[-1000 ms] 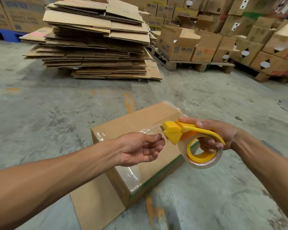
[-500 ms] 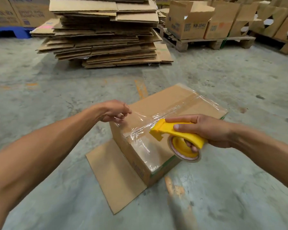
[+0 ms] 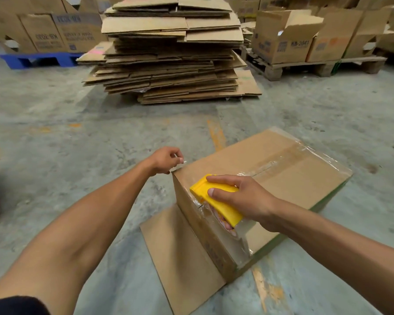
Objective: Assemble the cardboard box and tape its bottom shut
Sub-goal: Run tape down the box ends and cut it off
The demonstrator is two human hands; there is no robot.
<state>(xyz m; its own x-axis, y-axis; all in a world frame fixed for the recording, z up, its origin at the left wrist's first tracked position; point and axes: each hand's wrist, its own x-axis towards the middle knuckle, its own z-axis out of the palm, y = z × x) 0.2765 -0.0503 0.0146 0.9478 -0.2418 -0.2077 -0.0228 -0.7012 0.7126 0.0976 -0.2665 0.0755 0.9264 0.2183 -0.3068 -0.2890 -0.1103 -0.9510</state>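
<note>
The cardboard box (image 3: pixel 271 178) sits bottom-up on the concrete floor (image 3: pixel 77 178) in the near middle, one loose flap (image 3: pixel 175 253) lying flat toward the near left; that way its seam faces up for taping, I'd guess. The right hand (image 3: pixel 243 198) is clamped over the yellow tape dispenser (image 3: pixel 216 198), index finger stretched along its top, pressing it against the box's near-left edge, where tape is wrapping over the corner. The left hand (image 3: pixel 166 160) reaches out, arm extended, fingers pinched together on the clear tape end (image 3: pixel 183 161) at the box's far-left corner, probably to keep the strip taut. Beyond, a stack of flattened cartons (image 3: pixel 168 53) waits.
</note>
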